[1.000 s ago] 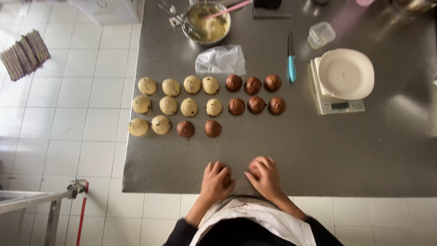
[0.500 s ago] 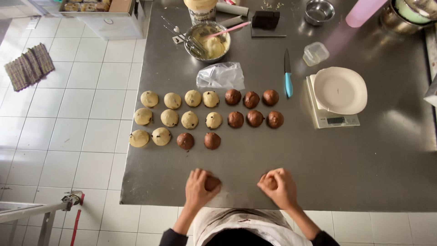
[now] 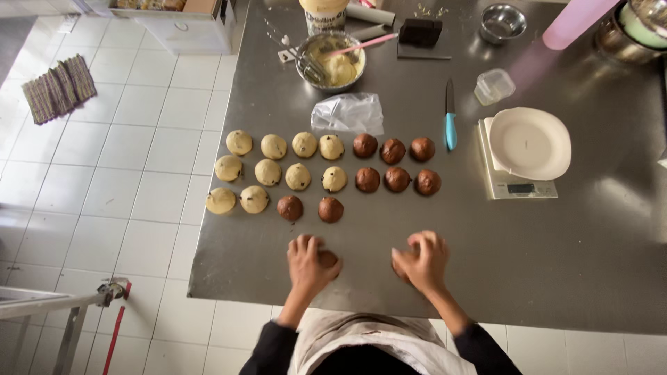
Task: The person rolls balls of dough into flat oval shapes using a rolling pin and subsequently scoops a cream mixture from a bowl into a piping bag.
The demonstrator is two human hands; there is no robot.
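Note:
My left hand point(image 3: 308, 264) cups a brown dough ball point(image 3: 327, 259) against the steel table point(image 3: 556, 250) near its front edge. My right hand point(image 3: 422, 260) covers a second brown dough ball point(image 3: 401, 262) a short way to the right. Beyond my hands lie rows of shaped balls: several pale chip-studded ones point(image 3: 267, 171) on the left and several dark brown ones point(image 3: 396, 164) on the right, with two more brown ones point(image 3: 290, 207) in the nearest row.
A kitchen scale with a white plate point(image 3: 529, 142) stands at the right. A blue-handled knife point(image 3: 450, 119), a crumpled plastic bag point(image 3: 347, 112), a metal bowl of pale dough point(image 3: 332, 62), a small plastic tub point(image 3: 495, 85) and a steel bowl point(image 3: 502, 21) lie farther back. Tiled floor lies left.
My hands have moved apart and away from the table's front edge, each now over its own brown dough ball. The view has shifted, showing more of the table's far end.

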